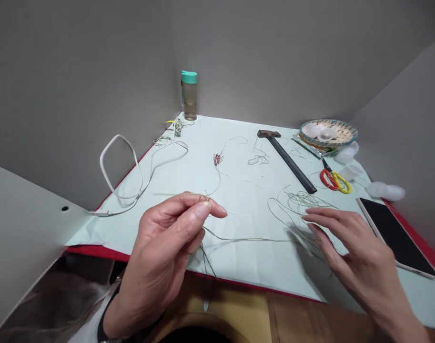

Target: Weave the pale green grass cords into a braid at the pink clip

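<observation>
My left hand (174, 233) is closed in a pinch, thumb against index finger, on thin green cord. Strands of the green cord (253, 239) run from below that hand across to the right, and loose ends hang by the table's front edge. My right hand (356, 243) hovers over the right side, thumb and fingers apart. Beneath its fingertips spreads a loose tangle of green cord (299, 202). A small dark red woven piece (217, 159) with cord tails lies beyond my left hand. Whether a strand touches my right fingertips is hard to see.
A hammer (290, 162) lies behind the tangle. Red-and-yellow-handled scissors (335, 181), a woven basket (351, 133), white plastic cups (385, 190) and a phone (398, 236) are at right. A white cable (142, 190) loops at left; a bottle (190, 97) stands at the back corner.
</observation>
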A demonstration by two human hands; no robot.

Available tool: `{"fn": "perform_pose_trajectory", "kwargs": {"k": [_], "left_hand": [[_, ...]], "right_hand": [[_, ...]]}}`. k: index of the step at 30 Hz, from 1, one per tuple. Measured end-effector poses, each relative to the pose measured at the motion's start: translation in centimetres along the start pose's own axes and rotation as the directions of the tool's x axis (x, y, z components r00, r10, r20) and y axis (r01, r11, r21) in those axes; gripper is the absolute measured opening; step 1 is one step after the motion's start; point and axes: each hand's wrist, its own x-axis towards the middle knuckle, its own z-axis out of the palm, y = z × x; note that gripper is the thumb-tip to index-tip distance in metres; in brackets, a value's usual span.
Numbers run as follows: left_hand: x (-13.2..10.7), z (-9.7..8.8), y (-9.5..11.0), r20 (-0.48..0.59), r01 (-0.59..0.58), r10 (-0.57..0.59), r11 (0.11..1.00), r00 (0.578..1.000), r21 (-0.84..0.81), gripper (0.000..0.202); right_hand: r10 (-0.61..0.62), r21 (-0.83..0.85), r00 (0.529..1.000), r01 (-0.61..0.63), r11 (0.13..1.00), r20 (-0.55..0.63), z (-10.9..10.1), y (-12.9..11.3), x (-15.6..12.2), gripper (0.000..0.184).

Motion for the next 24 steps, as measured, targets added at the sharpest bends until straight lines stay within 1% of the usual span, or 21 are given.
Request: {"fn": "perform_pose_trajectory", "kwargs": {"k": [2,4,5,7,9,11,12,15,20,24], "left_hand": [[-0.2,0.1,-0.1,0.015,-0.008,0.008,1.0,1.0,0.022,0.012],[-0.4,0.3,-0.2,0.021,-0.011,0.01,0.999,1.0,0.033,0.012],[-0.5,0.4,-0.2,0.024,-0.004,0.004,0.999,1.0,0.034,0.011],[-0.7,0.5,-0.2,0.034,0.023,-0.024,0.999,0.999,0.025,0.013],[-0.8,0.4,-0.3,0.036,0.047,-0.048,0.999,0.998,0.006,0.02],[-0.8,0.2,-0.3,0.024,0.067,-0.067,0.998,0.997,-0.008,0.025],[-0.8,0.1,-0.3,0.017,0.073,-0.072,0.997,0.997,-0.015,0.026],[-0.8,-0.1,-0.3,0.026,0.09,-0.089,0.995,0.996,-0.043,0.027],[-0.7,-0.3,-0.3,0.049,0.128,-0.125,0.989,0.991,-0.07,0.027],[-0.5,-0.6,-0.2,0.064,0.158,-0.154,0.985,0.986,-0.073,0.026]], "right_hand": [[0.024,0.196,1.0,-0.021,0.98,-0.013,0.3,-2.7,1.5,0.014],[0.037,0.416,0.999,-0.049,0.908,0.038,0.7,-6.0,3.1,0.018],[0.012,0.507,0.997,-0.052,0.861,0.082,0.9,-7.6,3.8,0.022],[-0.055,0.643,0.987,-0.057,0.764,0.152,1.5,-10.3,4.9,0.029],[-0.091,0.72,0.97,-0.103,0.686,0.226,2.2,-12.0,5.5,0.024],[-0.093,0.756,0.963,-0.139,0.64,0.255,2.9,-12.8,5.6,0.011],[-0.086,0.768,0.967,-0.137,0.626,0.242,3.2,-12.9,5.5,0.008],[-0.064,0.779,0.977,-0.12,0.615,0.201,3.8,-13.0,5.2,0.01],[-0.123,0.768,0.966,-0.1,0.633,0.227,4.4,-13.3,4.9,0.014],[-0.093,0.788,0.983,-0.069,0.612,0.158,4.4,-13.1,4.8,0.016]]}}
